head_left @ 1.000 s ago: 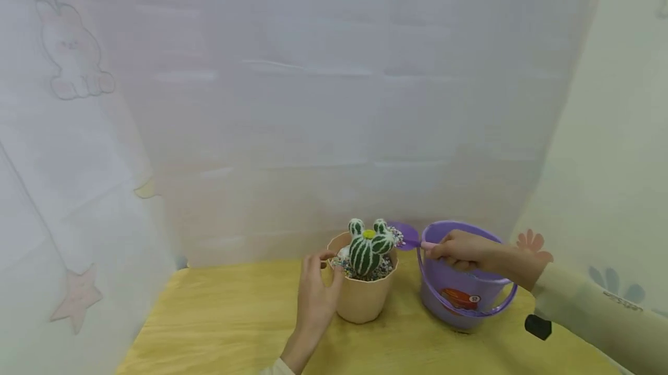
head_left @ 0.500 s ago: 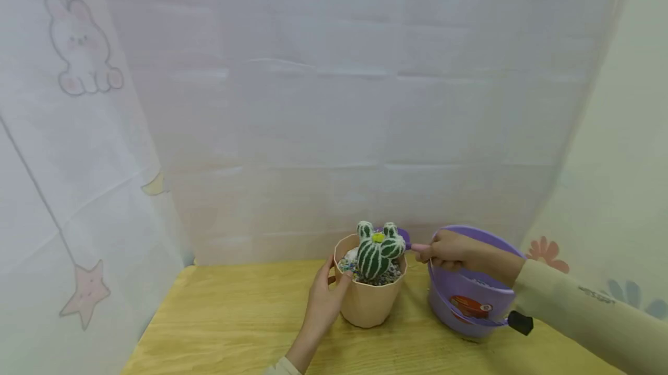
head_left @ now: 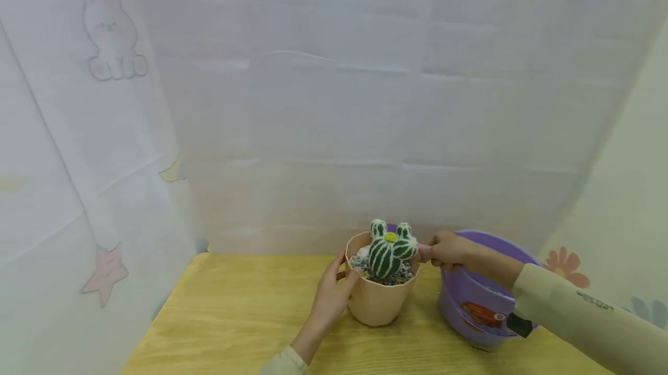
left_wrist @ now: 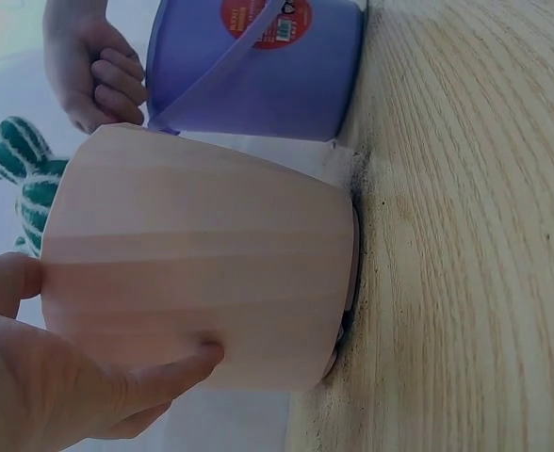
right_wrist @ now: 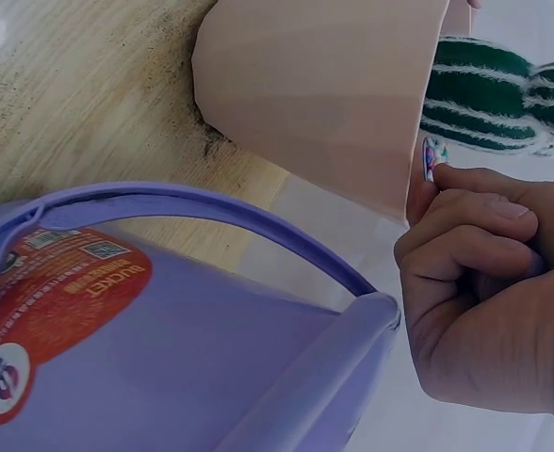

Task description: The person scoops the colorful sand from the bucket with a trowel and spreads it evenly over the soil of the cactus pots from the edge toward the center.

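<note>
My left hand (head_left: 331, 294) holds the near left side of a peach flowerpot (head_left: 377, 304), thumb at the rim and fingers (left_wrist: 187, 365) against its outer wall. In the pot stands a green, white-striped knitted cactus (head_left: 383, 261) with a yellow top, among small coloured pebbles (head_left: 360, 262). At the pot's right rim my right hand (head_left: 447, 249) grips the pink handle (head_left: 424, 252) of a small trowel. A bit of its purple blade (head_left: 391, 228) shows behind the cactus; the rest is hidden. In the right wrist view, the fingers are curled close beside the rim.
Under my right forearm stands a purple bucket (head_left: 454, 291) with a red label, its handle (right_wrist: 211, 202) swung down on the near side. A black block (head_left: 519, 324) sits below the right sleeve. Pot and bucket rest on a wooden table (head_left: 250, 305) against a pale wall.
My left hand has come onto the pot from just beside it. The trowel, seen earlier with pebbles on its blade, has moved left over the pot behind the cactus. The view has shifted.
</note>
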`<control>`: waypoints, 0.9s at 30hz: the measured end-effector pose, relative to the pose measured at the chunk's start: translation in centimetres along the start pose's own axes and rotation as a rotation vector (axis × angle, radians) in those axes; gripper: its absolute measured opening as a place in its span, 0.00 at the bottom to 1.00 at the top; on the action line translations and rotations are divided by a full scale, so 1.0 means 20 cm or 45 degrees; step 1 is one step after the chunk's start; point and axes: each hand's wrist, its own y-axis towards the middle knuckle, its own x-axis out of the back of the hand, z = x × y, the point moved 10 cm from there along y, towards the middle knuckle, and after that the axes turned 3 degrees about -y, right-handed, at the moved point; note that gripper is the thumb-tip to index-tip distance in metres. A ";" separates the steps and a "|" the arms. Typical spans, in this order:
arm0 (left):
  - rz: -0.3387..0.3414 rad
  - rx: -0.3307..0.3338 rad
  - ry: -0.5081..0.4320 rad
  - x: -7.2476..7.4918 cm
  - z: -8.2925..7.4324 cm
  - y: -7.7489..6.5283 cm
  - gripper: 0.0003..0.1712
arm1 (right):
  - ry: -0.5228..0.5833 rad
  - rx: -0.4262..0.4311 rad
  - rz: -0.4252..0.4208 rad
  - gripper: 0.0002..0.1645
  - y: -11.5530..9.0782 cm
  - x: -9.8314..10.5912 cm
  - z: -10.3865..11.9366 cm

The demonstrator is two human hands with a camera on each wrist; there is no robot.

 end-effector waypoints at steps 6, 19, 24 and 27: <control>0.008 0.056 -0.033 -0.03 0.03 0.01 0.45 | -0.036 0.019 -0.014 0.16 0.00 0.02 0.01; 0.063 0.021 -0.040 -0.09 -0.01 0.01 0.42 | -0.245 0.191 -0.171 0.13 -0.05 0.08 0.06; 0.072 0.080 -0.097 -0.08 0.02 0.02 0.42 | -0.303 0.204 -0.240 0.09 -0.11 0.12 0.06; 0.071 0.101 -0.120 -0.07 0.03 0.02 0.42 | -0.313 0.190 -0.270 0.10 -0.15 0.14 0.06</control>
